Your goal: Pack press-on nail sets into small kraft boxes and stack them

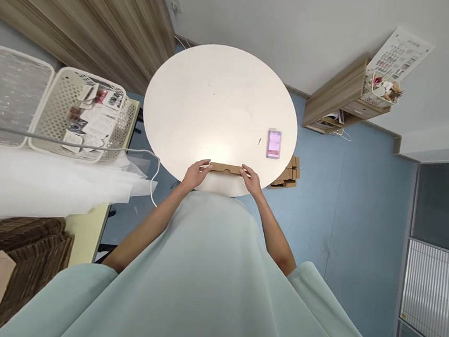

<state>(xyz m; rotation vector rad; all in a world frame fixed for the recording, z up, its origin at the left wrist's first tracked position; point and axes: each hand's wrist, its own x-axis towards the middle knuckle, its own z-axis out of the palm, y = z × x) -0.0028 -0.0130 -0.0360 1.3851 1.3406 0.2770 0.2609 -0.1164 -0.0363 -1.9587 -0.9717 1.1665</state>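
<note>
A small flat brown cardboard box [226, 168] is at the near edge of a round white table [215, 94]. One end of it is gripped by my left hand [196, 174], fingers bent over the corner. At the other end, my right hand [251, 180] grips with thumb and fingers in the same way. A half-round notch shows along the box's near side. To the right on the tabletop lies a phone [274, 144] with a blurred pinkish screen.
Small cardboard boxes [288, 173] are stacked beyond the table's right edge. At left, a white plastic basket [53, 106] holds packets and cards, and a white cable [147, 152] hangs nearby. Flattened cardboard [39, 257] is piled lower left. A wooden cabinet [337, 94] stands by the wall.
</note>
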